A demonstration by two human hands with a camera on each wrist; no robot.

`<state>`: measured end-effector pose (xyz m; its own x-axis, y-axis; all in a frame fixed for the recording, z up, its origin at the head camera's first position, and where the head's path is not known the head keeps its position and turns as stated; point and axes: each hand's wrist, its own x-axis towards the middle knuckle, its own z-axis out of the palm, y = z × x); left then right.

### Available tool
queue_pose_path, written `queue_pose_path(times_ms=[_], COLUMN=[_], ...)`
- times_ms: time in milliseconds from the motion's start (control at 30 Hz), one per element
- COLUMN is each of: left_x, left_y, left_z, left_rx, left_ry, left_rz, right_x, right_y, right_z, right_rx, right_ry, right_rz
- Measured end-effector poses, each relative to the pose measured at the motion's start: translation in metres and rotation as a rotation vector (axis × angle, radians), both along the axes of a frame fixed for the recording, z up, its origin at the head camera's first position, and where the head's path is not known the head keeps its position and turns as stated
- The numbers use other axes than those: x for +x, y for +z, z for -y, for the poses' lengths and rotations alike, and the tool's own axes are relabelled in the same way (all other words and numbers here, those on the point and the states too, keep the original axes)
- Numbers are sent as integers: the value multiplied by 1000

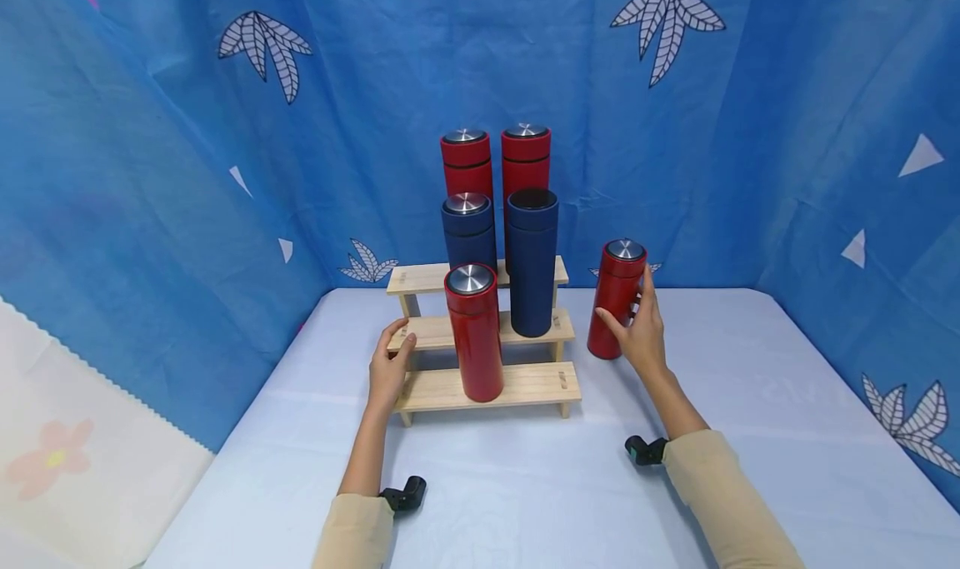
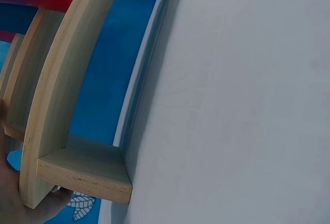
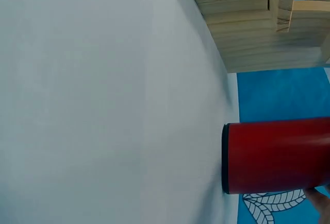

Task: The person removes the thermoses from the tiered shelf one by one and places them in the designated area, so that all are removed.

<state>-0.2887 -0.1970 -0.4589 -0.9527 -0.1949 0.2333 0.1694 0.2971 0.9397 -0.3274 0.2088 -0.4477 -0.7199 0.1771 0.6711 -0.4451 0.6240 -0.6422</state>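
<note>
My right hand (image 1: 645, 336) holds a red thermos flask (image 1: 617, 302) with a silver lid, right of a three-step wooden stand (image 1: 431, 391). The flask is nearly upright; its base (image 3: 226, 159) appears at or just above the tabletop. At the stand's left end, my left hand (image 1: 387, 375) grips the shelf edge, its fingers partly hidden in the left wrist view. Another red flask (image 1: 480, 352) stands on the front step. On the middle step are a silver-topped blue flask (image 1: 468, 236) and a dark-topped blue flask (image 1: 532, 269). Two red flasks (image 1: 467, 162) occupy the back step.
A white cloth (image 1: 510, 494) covers the table. Blue leaf-print curtains (image 1: 390, 77) hang behind and along both sides. Each wrist carries a small black camera (image 1: 405, 494).
</note>
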Motion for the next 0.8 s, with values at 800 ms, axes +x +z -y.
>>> queue_pose_path(times_ms=[800], left_x=[3], left_y=[-1], left_z=[0], left_rx=[8], left_ry=[-6], left_rz=[0], right_x=[23], right_y=[-3], right_z=[13], right_rx=[-22], right_ry=[-67], right_rz=[-49])
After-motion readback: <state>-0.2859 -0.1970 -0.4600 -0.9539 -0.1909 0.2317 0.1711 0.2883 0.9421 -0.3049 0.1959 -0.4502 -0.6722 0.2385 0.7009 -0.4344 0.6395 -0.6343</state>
